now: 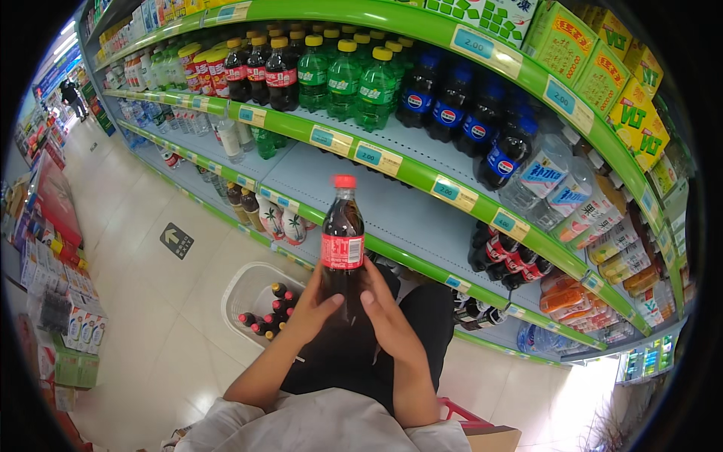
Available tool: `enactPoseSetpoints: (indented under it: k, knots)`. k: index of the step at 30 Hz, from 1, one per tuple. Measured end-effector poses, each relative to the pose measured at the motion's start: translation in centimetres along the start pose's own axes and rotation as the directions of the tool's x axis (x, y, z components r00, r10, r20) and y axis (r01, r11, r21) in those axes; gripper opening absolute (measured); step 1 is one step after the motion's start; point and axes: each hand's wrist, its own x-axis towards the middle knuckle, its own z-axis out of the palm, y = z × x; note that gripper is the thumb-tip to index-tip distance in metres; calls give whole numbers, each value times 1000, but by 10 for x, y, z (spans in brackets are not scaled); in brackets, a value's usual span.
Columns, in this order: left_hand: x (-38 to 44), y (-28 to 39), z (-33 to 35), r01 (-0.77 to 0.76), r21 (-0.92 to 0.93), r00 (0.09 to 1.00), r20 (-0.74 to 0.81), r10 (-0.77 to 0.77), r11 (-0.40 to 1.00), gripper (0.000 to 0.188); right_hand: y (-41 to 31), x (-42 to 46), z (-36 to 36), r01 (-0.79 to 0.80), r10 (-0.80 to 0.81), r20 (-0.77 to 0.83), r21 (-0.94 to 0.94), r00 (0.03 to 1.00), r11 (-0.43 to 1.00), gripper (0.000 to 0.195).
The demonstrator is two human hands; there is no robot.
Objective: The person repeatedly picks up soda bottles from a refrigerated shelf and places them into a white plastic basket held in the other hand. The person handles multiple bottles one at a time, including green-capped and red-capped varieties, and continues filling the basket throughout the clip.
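Upright between my two hands is a dark cola bottle (343,248) with a red cap and a red label; a printed code shows on the label. My left hand (319,308) holds its lower part from the left, and my right hand (384,311) holds it from the right. Both thumbs lie along the near side. A white plastic basket (230,305) stands on the floor to the left, with several dark bottles (279,308) with red or yellow caps in it. Beyond the bottle in my hands runs a grey shelf board (418,226) with a green edge strip.
On the upper shelf stand cola bottles (281,76), green soda bottles (343,82) and blue-capped Pepsi bottles (415,93). Red-labelled cola bottles (502,254) lie at the lower shelf's right. Boxed goods (85,322) line the far left. A red plastic frame (466,415) and a cardboard box (494,438) are near my right side.
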Motion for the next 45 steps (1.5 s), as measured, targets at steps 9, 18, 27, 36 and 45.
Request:
enactPoseSetpoints:
  k: [9, 18, 27, 36, 45]
  knots:
    - [-31, -13, -3, 655, -679, 735, 675, -68, 333, 86, -6, 69, -24, -230, 203, 109, 539, 973, 811, 50]
    - [-24, 10, 1, 159, 482, 961, 125, -248, 861, 75, 14, 68, -22, -51, 123, -250, 277, 960, 960, 39]
    - [-25, 8, -2, 71, 410, 947, 258, -191, 909, 75, 16, 61, -13, 11, 13, -60, 386, 998, 923, 59]
    - [-15, 119, -34, 88, 620, 996, -45, -77, 780, 51, 45, 67, 46, 519, -621, 128, -690, 773, 504, 13]
    - [-15, 99, -106, 118, 846, 984, -169, 52, 520, 24, 71, 78, 101, 462, -476, 106, -497, 873, 735, 18]
